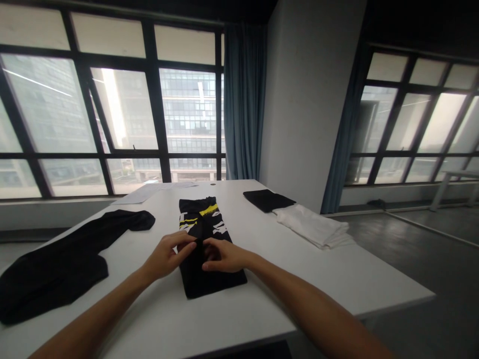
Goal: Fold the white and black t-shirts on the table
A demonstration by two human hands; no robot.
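Note:
A folded black printed garment (213, 279), apparently a T-shirt, lies lengthwise before me on the white table (262, 299). Yellow streaks and white lettering show on its far half; the near half is plain black. My left hand (168, 254) pinches a raised bit of the black cloth between thumb and forefinger, near the garment's middle. Right beside it, my right hand (226, 255) curls its fingers on the same fold. Its thumb is lower and apart from the forefinger, and the cloth at its fingertips is partly hidden.
On the left lies a spread-out black garment (67, 262). To the right are a folded black cloth (267, 199) and a folded white cloth (310, 225), touching. White paper sheets (138, 194) rest at the far left. The table's right edge ends at a corner (430, 294).

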